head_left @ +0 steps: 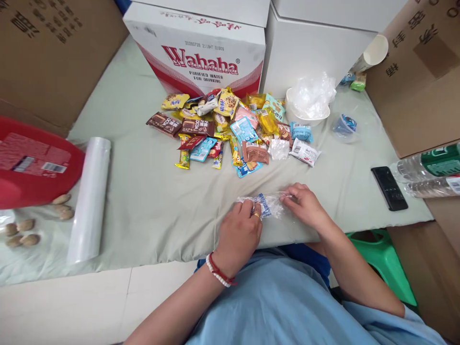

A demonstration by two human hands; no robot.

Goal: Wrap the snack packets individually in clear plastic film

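Note:
A clear plastic bag (276,207) lies near the front of the table, with a small blue-and-white packet (265,205) showing in or under it. My left hand (241,229), with a ring and a beaded bracelet, curls its fingers over the left part of the bag and packet, pressing them against the cloth. At the bag's right end, my right hand (305,206) pinches the crinkled plastic between thumb and fingers. Beyond both hands is a heap of wrapped snacks (223,129), with a white-wrapped snack (304,153) at its right edge.
A Wahaha carton (201,52) backs the snacks. Right of it are a white bowl (307,115) of clear plastic bags, a small clear cup (345,127), a phone (389,188) and bottles (427,163). On the left lie a plastic roll (89,201), walnuts (27,224) and a red package (36,163).

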